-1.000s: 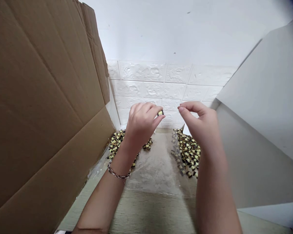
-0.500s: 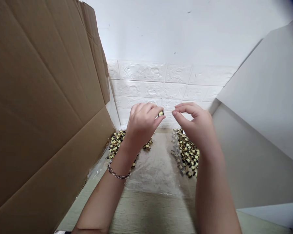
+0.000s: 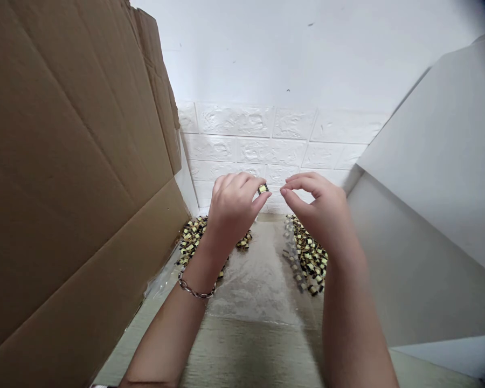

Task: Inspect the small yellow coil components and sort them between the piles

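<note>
My left hand is raised above the table and pinches a small transformer between thumb and forefinger. The part has a yellow-taped middle and black ends with fine pins. Just to its right, my right hand has its thumb and forefinger curled together in a pinch; whatever they hold, if anything, is too small to make out. A narrow gap separates the fingertips of both hands. Below my left hand lies a pile of similar transformers, partly covered by the wrist. Another pile lies under my right hand.
A clear plastic sheet spreads over the pale wooden table between the piles. A tall cardboard panel closes off the left side. White panels stand on the right, and a white brick-patterned wall is behind.
Both hands have shifted very slightly left in view, and the right fingertips are a little more closed. My left hand keeps its pinch on the transformer, which has turned slightly.
</note>
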Motion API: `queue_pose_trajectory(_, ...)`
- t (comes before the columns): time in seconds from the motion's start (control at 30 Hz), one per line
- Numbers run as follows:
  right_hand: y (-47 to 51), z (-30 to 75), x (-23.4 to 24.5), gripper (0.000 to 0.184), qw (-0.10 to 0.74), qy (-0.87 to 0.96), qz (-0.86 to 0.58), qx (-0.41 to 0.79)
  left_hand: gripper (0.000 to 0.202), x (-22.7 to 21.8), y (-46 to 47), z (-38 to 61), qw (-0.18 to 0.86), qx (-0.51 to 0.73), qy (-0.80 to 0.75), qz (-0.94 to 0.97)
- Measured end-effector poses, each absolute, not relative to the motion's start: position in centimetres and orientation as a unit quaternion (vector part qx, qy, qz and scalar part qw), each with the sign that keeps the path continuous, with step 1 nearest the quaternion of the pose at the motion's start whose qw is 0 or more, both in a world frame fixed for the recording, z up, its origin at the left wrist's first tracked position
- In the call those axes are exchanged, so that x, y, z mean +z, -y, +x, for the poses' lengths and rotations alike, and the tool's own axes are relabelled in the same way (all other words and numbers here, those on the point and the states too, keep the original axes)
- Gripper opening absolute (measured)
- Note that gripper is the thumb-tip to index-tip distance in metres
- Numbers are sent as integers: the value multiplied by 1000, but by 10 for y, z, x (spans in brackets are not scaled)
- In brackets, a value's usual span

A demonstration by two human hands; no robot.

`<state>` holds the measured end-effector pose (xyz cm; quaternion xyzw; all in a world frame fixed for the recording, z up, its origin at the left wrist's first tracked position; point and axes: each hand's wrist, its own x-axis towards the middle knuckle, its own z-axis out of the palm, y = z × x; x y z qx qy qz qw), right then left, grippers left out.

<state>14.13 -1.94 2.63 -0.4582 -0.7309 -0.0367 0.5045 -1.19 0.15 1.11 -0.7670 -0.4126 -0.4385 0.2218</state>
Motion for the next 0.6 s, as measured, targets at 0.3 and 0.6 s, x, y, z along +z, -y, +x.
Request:
queue_pose_trajectory(0.3, 17, 146, 24, 10, 503, 726, -469, -19, 14, 12, -3, -11, 273, -396, 385, -788)
queue_pose_trajectory(0.6, 14, 148, 24, 11, 508, 721, -472, 10, 16, 11, -4, -12, 258, -401, 380, -793)
